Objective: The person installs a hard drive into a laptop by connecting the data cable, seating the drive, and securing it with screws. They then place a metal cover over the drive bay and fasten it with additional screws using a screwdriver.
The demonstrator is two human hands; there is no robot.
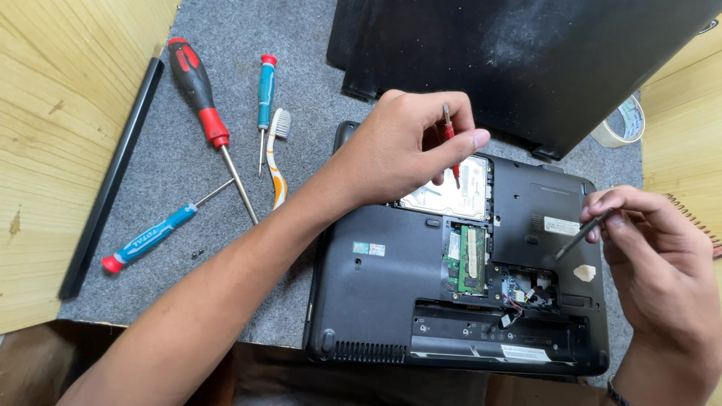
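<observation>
The left hand (410, 146) pinches a small red screwdriver (450, 146) over the exposed hard drive (451, 197) at frame centre; the right hand (654, 248) grips a dark tool (583, 234) above the overturned laptop (376, 301). Unscrewing seems underway; seating the tip needs care.

Beneath the fingers of the left hand (410, 146), the laptop underside (376, 293) was matt black plastic, its hard drive (451, 197) bare dull metal. A glossy red-handled screwdriver (450, 143) sat between those fingers. By the right hand (650, 263), a dark tool (579, 237) looked matt. The grey mat (226, 60) was rough felt, the table (53, 90) smooth pale wood.
</observation>
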